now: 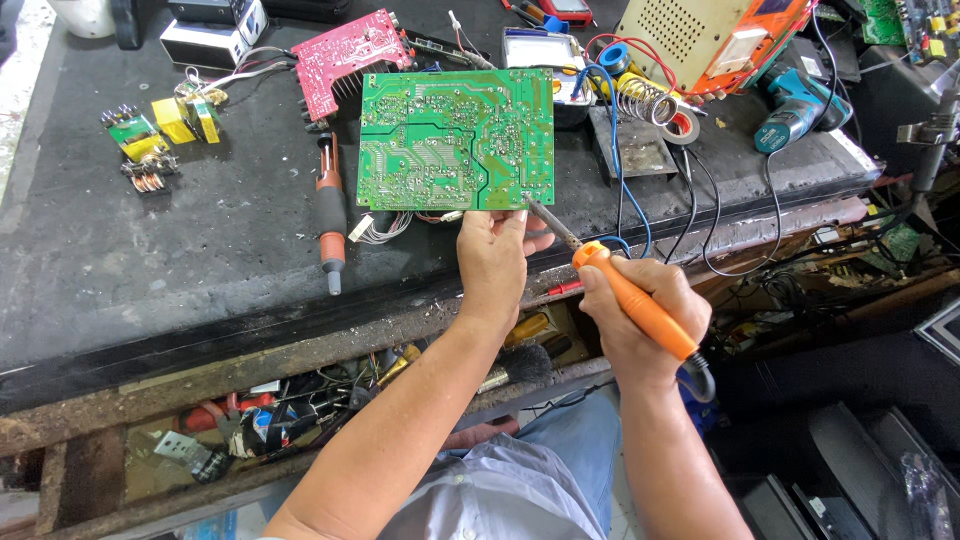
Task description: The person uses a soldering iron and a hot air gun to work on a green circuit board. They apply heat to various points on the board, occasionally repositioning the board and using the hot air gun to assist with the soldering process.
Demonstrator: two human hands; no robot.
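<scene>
The circuit board [456, 140] is bright green, patterned with pale silver solder dots and lighter green traces. The soldering iron [632, 300] has an orange handle, a grey metal shaft and a black cord. Behind the green board lies a red circuit board [350, 52] speckled with white marks. The worktop [150, 250] is dull black with grey scuffs. A screwdriver-like tool [330, 215] shows a red and black handle. A cordless drill [792, 110] is teal and black. 2 small parts [185, 118] at the left are yellow, and the wire [615, 150] is blue
</scene>
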